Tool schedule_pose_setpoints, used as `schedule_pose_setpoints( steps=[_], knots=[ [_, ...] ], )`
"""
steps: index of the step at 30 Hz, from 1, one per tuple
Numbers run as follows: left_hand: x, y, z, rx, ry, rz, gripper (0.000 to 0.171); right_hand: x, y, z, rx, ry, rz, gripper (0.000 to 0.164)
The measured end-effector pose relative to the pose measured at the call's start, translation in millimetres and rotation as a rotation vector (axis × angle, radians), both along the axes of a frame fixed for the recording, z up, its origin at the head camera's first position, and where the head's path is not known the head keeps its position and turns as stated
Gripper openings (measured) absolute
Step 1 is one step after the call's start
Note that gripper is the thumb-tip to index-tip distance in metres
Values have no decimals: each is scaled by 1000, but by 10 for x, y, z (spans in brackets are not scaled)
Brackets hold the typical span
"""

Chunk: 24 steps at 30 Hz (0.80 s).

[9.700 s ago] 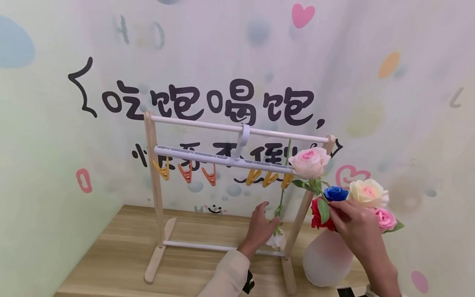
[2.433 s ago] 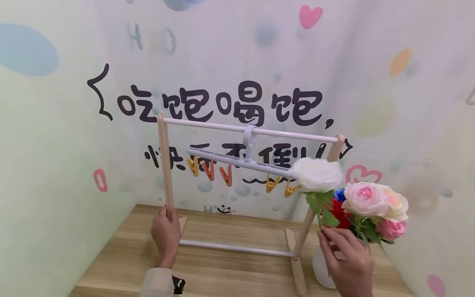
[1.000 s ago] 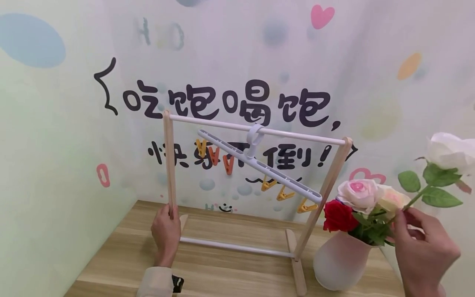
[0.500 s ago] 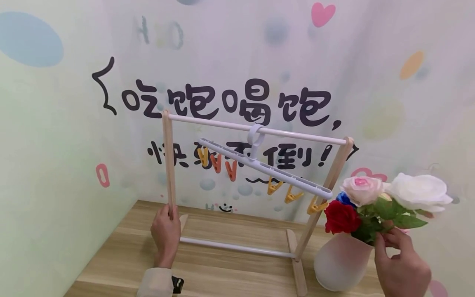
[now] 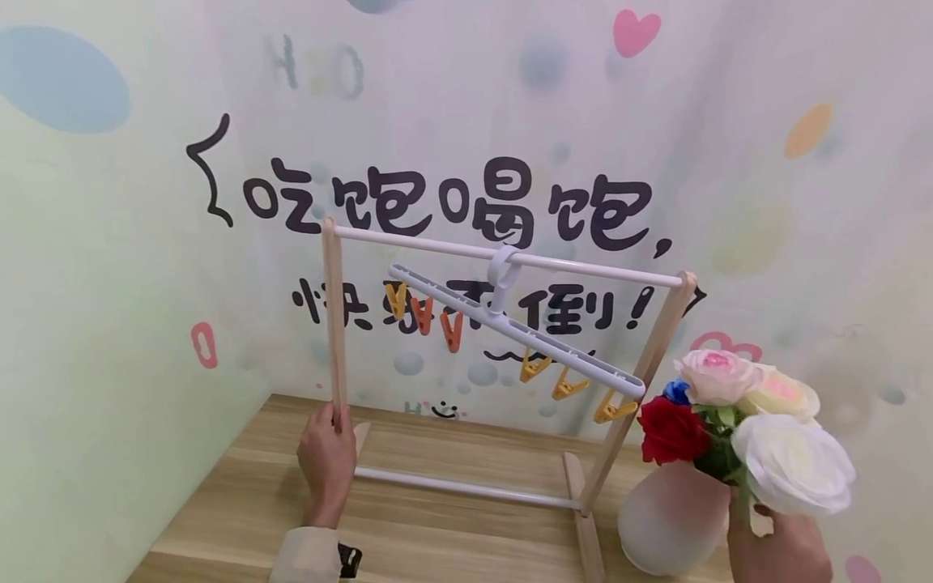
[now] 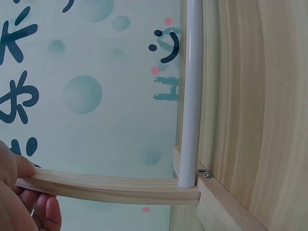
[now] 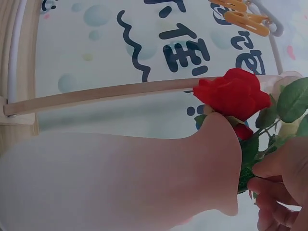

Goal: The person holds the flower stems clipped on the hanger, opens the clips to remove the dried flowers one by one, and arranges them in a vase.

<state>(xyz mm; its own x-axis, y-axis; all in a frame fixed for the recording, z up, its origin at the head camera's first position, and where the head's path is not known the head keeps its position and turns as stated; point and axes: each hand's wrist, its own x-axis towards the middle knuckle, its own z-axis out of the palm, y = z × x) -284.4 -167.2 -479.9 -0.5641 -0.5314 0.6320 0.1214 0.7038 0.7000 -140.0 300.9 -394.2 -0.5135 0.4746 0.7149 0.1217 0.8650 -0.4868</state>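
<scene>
My left hand (image 5: 325,461) grips the left wooden post (image 6: 110,185) of a small rack, low down. At the vase's mouth, my right hand (image 5: 780,551) pinches the stem of a white rose (image 5: 794,465), whose bloom hides part of the hand. The stem's lower end is hidden among leaves. In the vase (image 5: 674,518), white to pinkish, stand a red rose (image 7: 233,94), a blue rose (image 5: 675,392), a pale pink rose (image 5: 717,376) and a cream rose (image 5: 781,397). In the right wrist view, my fingertips (image 7: 267,168) are right beside the vase's rim.
A pale hanger (image 5: 568,352) hangs from the rack's top bar (image 5: 605,271), its right end tilted down beside the right post (image 5: 659,344). Orange clips (image 5: 452,332) and yellow clips (image 5: 535,368) dangle from it. Rack and vase stand on a wooden table (image 5: 437,542) before a printed wall.
The white rose, earlier head-down under the hanger, has come off and moved right, then down to the vase in my right hand. My left hand went to the left post. The hanger now tilts.
</scene>
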Motion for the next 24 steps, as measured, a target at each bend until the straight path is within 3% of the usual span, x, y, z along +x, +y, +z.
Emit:
schedule_pose_setpoints(
  steps=[5, 17, 24],
  knots=[
    [-12, -10, 3, 2, 7, 13, 16, 74, -33, -35, -82, -73, 23, 23],
    [-39, -4, 4, 7, 6, -8, 17, 26, 0, -177, -231, -264, -16, 33],
    [-46, -7, 5, 13, -1, -8, 17, -46, 133, -273, -405, -496, 49, 63]
  ],
)
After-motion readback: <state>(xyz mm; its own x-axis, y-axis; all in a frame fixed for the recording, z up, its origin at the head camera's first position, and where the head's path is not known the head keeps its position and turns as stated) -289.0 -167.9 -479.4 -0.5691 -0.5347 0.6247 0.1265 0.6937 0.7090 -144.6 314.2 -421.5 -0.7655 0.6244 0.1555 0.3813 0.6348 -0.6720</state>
